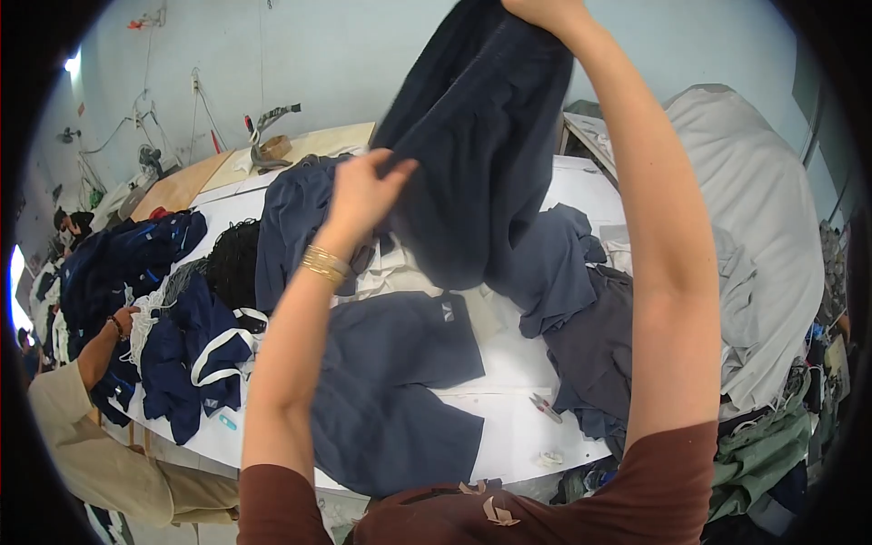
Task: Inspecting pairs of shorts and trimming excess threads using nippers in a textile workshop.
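Observation:
A pair of dark navy shorts (472, 154) hangs raised above the table in front of me. At the top, my right hand (549, 13) is closed on its upper edge, with the fingertips partly cut off by the picture's rim. Lower down, my left hand (368, 191) has its fingers bent at the left edge of the cloth, slightly blurred. Below my arms, another pair of navy shorts (400, 381) lies flat on the white table (504, 436), its legs pointing right and a small pale label near one edge.
Heaped grey-blue garments (563, 268) lie right of the hanging cloth, and a dark pile (300, 218) sits left. Small thread snips (545, 409) rest on the table. At the left, a co-worker's hand (120, 322) touches white cords. A grey-covered bulk (745, 209) stands far right.

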Demonstrator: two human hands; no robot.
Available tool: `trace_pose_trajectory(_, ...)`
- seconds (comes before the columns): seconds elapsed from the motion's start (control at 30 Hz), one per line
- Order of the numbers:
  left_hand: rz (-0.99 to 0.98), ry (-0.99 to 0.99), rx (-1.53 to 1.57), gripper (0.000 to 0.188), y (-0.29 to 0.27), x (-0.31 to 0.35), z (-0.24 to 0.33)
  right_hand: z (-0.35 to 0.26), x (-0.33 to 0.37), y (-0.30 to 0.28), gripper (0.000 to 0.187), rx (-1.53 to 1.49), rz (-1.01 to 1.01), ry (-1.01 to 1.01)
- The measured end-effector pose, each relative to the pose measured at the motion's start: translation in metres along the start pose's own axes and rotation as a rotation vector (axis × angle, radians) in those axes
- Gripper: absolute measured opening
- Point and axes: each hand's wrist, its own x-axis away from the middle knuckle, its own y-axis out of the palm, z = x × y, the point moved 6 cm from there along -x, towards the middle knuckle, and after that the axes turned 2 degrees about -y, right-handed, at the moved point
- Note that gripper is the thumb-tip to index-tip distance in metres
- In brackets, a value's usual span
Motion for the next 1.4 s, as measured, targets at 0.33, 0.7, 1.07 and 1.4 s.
trace_pose_trajectory(0.33,-0.185,0.004,0.047,0.033,-0.135,-0.053,-0.034,0.063,0.079,0.019,0.039,-0.176,-0.545,0.394)
trace_pose_trajectory(0.7,-0.271,-0.179,0.072,0.031,-0.171,-0.034,-0.040,0.034,0.115,0.041,0.030,-0.577,-0.746,0.785)
trace_pose_trajectory(1.07,0.014,-0.099,-0.158,0.033,-0.177,0.045,-0.024,-0.042,0.177,0.036,0.016,-0.917,-0.533,0.707)
trace_pose_trajectory(1.4,0.013,-0.128,-0.416,0.056,-0.137,0.139,-0.002,-0.081,0.286,0.043,0.018,-1.051,-0.315,0.963)
